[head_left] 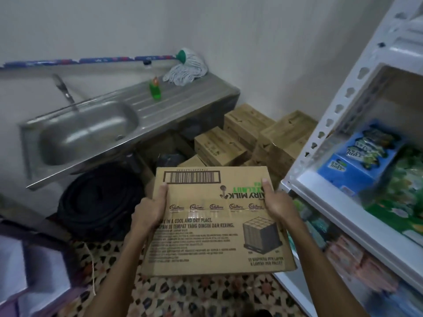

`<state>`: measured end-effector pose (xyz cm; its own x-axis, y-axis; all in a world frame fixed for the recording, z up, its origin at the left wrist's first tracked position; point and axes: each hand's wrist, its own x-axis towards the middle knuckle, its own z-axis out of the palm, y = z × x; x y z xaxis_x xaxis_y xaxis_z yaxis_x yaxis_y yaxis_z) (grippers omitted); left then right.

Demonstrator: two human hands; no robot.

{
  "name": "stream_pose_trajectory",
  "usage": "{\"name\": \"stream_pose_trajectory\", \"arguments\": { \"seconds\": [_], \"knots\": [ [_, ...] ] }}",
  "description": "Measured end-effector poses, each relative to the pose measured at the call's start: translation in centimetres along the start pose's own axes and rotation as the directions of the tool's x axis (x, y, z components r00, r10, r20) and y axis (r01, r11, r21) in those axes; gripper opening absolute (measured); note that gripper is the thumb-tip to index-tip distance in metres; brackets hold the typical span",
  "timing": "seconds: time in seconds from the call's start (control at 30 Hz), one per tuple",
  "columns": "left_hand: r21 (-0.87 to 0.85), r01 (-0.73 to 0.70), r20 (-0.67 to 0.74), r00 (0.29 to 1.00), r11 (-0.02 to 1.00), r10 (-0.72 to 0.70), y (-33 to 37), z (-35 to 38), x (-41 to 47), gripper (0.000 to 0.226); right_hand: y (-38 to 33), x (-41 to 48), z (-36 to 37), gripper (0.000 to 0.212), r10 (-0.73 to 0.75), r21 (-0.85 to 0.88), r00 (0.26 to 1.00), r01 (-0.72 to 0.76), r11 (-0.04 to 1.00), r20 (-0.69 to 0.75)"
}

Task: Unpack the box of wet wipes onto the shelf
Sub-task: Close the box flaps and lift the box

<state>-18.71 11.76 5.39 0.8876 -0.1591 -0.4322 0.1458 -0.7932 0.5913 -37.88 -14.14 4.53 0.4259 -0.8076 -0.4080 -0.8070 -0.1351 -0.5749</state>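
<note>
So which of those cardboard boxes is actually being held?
The printed Cadbury Dairy Milk box in front, gripped at its sides by the left hand and right hand. The other brown boxes sit stacked in the corner, with no hand on them.

Looks like a shop's back storeroom: white slotted shelving (329, 124) down the right packed with wrapped goods (357, 168), sealed cartons (247, 124) piled mid-frame, steel sink (183, 99) and mop (187, 69) at upper left.
</note>
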Motion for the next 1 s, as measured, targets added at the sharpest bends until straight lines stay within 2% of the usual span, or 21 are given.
{"name": "stream_pose_trajectory", "arguments": {
  "seconds": [0.1,0.2,0.27,0.47,0.63,0.8,1.0],
  "knots": [
    [-0.032,0.056,-0.005,0.998,0.998,-0.056,0.1,1.0,2.6,0.112,-1.4,3.3,1.3,0.093,-0.039,-0.008,0.999,0.039,0.999,0.015],
    [-0.089,0.128,0.008,0.992,0.988,-0.128,0.1,2.5,4.6,0.111,-2.0,6.1,2.9,0.074,-0.076,-0.013,0.996,0.077,0.997,0.054],
    [-0.146,0.189,0.002,0.982,0.971,-0.191,0.1,3.9,5.9,0.11,-2.0,8.1,3.7,0.07,-0.075,-0.01,0.995,0.076,0.997,0.067],
    [-0.149,0.263,-0.014,0.963,0.953,-0.268,1.2,6.7,9.5,0.098,-1.0,13.6,7.6,0.082,0.019,0.029,0.992,-0.023,0.999,0.128],
    [-0.116,0.341,-0.005,0.939,0.933,-0.344,1.3,10.0,13.9,0.116,-0.8,18.0,10.3,0.085,0.078,-0.009,0.991,-0.077,0.997,0.11],
    [-0.071,0.296,0.009,0.955,0.952,-0.296,1.8,11.4,18.5,0.094,-1.0,21.4,13.7,0.091,0.128,-0.03,0.985,-0.125,0.992,0.115],
    [-0.023,0.31,-0.002,0.951,0.95,-0.31,1.6,12.9,22.9,0.101,-1.7,24.3,16.1,0.095,0.16,-0.012,0.984,-0.159,0.987,0.081]
  ]
}}
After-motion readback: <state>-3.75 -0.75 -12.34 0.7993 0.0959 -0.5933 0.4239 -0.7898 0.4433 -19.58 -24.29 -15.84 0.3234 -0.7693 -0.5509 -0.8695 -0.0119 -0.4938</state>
